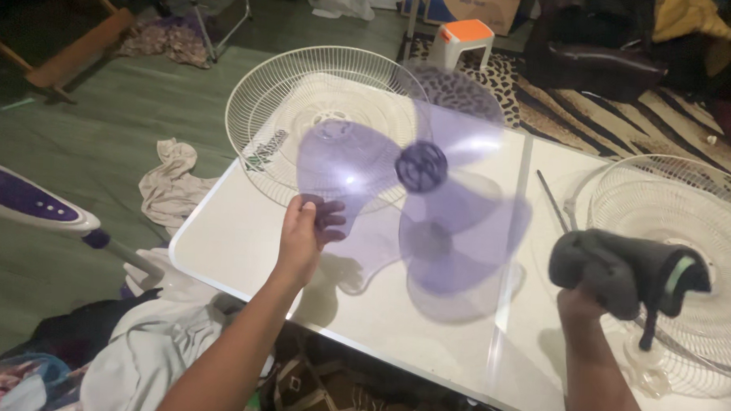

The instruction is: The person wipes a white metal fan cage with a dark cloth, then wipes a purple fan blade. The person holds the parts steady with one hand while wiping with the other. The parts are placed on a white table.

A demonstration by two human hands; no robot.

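Note:
My left hand (304,236) grips one blade of a translucent purple three-blade fan propeller (422,168) and holds it up above a white table (235,241). The propeller's dark hub faces me. My right hand (577,306) is closed on a bunched dark grey cloth (622,271), held above the table's right part, apart from the propeller.
A white wire fan grille (264,97) lies on the table's far left corner. A second grille (705,233) rests at the right. A fan base with a purple panel (25,202) lies on the floor at left. Rags, clothes and a small orange-topped stool (465,35) surround the table.

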